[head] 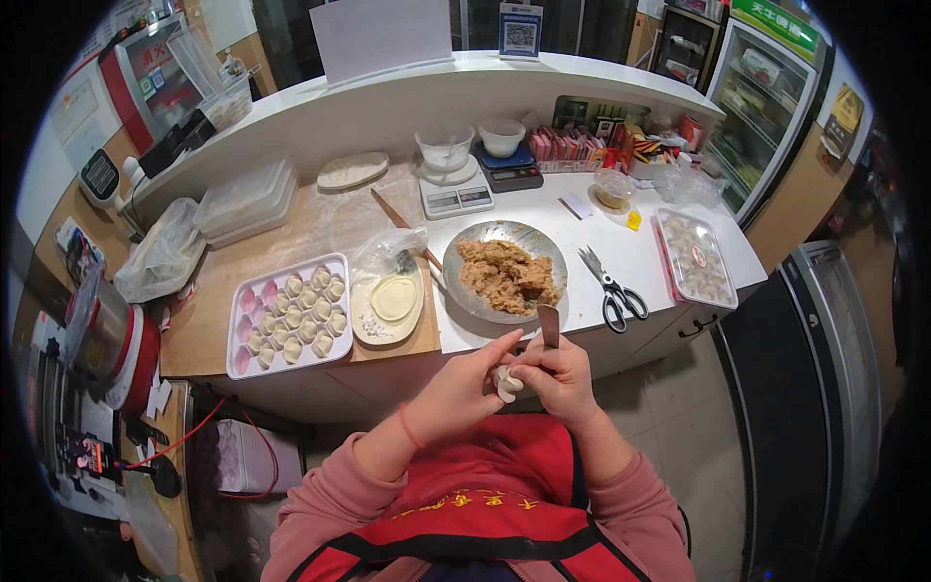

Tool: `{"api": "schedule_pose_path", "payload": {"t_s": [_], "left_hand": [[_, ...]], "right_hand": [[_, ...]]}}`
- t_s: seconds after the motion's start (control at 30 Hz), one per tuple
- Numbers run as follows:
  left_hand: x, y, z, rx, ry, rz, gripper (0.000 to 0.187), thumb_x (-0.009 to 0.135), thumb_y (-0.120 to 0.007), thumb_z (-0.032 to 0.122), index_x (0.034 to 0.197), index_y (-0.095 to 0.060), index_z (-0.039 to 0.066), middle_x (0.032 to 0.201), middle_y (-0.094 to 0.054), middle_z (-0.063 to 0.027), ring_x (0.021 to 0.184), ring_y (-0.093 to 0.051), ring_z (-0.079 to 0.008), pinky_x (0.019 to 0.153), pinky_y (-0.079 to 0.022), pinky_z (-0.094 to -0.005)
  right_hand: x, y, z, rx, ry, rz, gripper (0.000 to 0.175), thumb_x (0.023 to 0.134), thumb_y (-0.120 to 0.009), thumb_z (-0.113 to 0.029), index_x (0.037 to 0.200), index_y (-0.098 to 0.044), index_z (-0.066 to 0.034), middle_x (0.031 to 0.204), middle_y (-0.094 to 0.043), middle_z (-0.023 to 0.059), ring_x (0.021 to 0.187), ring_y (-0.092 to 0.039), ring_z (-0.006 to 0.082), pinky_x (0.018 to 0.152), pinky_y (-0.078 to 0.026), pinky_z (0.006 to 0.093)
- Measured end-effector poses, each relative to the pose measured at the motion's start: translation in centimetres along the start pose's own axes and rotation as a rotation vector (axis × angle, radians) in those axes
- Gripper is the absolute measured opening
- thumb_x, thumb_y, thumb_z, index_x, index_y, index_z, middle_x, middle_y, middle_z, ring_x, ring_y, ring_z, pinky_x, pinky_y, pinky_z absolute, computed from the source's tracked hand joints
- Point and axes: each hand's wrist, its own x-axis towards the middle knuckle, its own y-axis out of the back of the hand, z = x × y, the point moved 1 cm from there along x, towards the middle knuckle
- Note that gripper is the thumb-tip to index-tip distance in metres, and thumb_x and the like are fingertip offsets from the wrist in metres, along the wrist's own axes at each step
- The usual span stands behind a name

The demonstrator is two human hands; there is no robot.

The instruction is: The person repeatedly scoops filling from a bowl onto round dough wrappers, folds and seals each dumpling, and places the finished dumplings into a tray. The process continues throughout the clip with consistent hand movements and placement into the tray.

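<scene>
Between my two hands, in front of the counter edge, is a partly folded dumpling. My left hand cups it from the left, and my right hand pinches its other side. A flat metal filling spatula also sticks up from my right fist. Just beyond the hands stands a round metal bowl of minced filling. Left of it, a stack of round wrappers lies on an oval plate, partly under a plastic bag. Folded dumplings sit in a compartmented tray.
Scissors lie right of the bowl, near a lidded box of dumplings. Behind stand a white kitchen scale and a dark scale. A wooden rolling pin rests on the wooden board. Lidded containers are stacked left.
</scene>
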Motion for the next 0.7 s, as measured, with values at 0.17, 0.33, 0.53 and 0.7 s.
{"api": "schedule_pose_path", "payload": {"t_s": [0.17, 0.33, 0.53, 0.7], "left_hand": [[0.0, -0.1, -0.3, -0.085, 0.026, -0.006, 0.073, 0.081, -0.066, -0.004, 0.149, -0.039, 0.005, 0.111, -0.067, -0.0166, 0.091, -0.069, -0.023, 0.079, -0.054, -0.0305], [0.1, 0.4, 0.5, 0.041, 0.004, -0.004, 0.072, 0.081, -0.066, -0.003, 0.147, -0.04, 0.005, 0.11, -0.067, -0.0173, 0.089, -0.069, -0.0233, 0.079, -0.055, -0.0323], [0.0, 0.6, 0.2, 0.041, -0.005, -0.032, 0.07, 0.081, -0.068, -0.003, 0.145, -0.041, 0.003, 0.11, -0.067, -0.0159, 0.091, -0.069, -0.0205, 0.079, -0.055, -0.0313], [-0.6, -0.1, -1.7, -0.193, 0.129, 0.074, 0.062, 0.081, -0.07, -0.006, 0.139, -0.048, -0.001, 0.111, -0.067, -0.0072, 0.098, -0.064, -0.0111, 0.082, -0.054, -0.0269]], "right_hand": [[-0.2, -0.2, 0.1, -0.051, -0.019, 0.019, 0.015, 0.081, -0.074, -0.002, 0.095, -0.076, -0.0001, 0.09, -0.062, 0.0063, 0.08, -0.061, 0.0151, 0.072, -0.05, 0.0279], [0.5, 0.5, -0.2, 0.096, -0.079, -0.122, 0.016, 0.081, -0.074, -0.002, 0.096, -0.076, -0.0006, 0.097, -0.063, 0.0078, 0.081, -0.062, 0.0152, 0.074, -0.051, 0.0281], [0.6, 0.2, -0.1, -0.021, -0.023, -0.119, 0.014, 0.083, -0.071, -0.001, 0.097, -0.075, 0.0007, 0.099, -0.064, 0.0091, 0.082, -0.064, 0.0156, 0.074, -0.051, 0.028], [0.3, -1.2, 0.9, -0.013, -0.019, 0.016, 0.017, 0.088, -0.067, -0.002, 0.103, -0.074, 0.0009, 0.095, -0.063, 0.0072, 0.081, -0.062, 0.0142, 0.073, -0.049, 0.0264]]}}
